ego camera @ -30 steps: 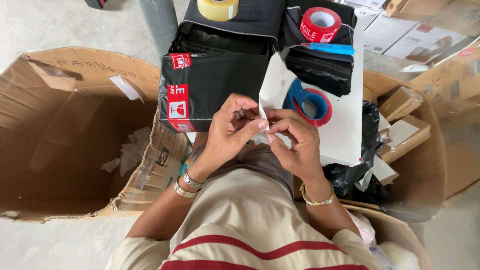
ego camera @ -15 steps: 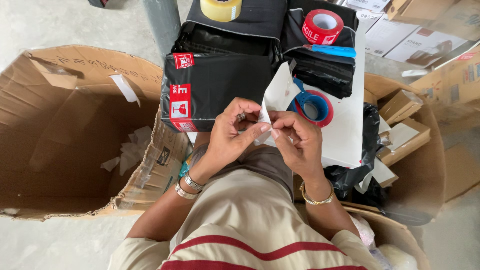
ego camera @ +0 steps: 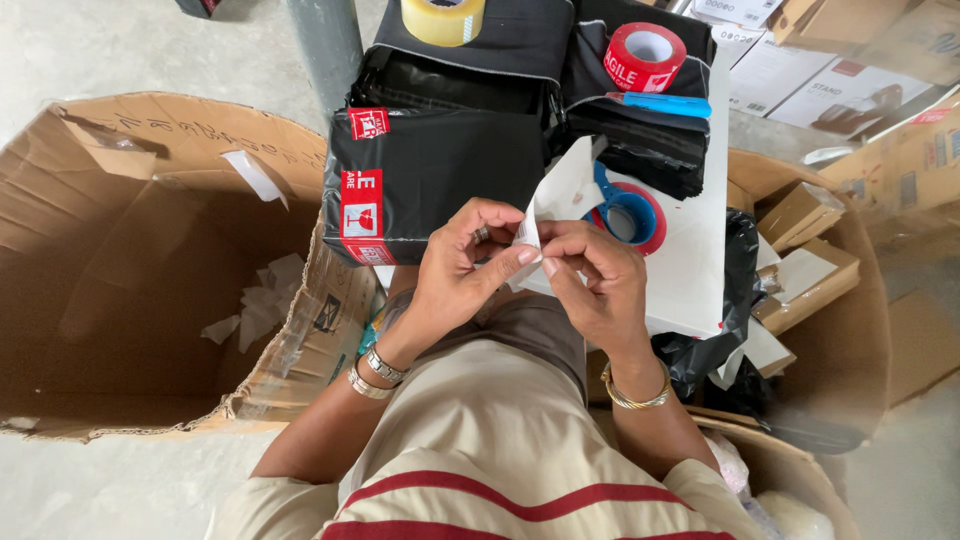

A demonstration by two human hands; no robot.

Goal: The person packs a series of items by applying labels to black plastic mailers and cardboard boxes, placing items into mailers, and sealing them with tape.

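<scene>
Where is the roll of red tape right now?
In the head view, the roll of red tape sits at the top, right of centre, on a black parcel, just above a blue pen and to the right of the yellowish tape roll.

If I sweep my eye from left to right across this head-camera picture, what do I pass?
Open cardboard box → black wrapped parcel with red stickers → left hand → small white slip pinched by both hands → right hand → blue tape roll → round carton of small boxes.
</scene>
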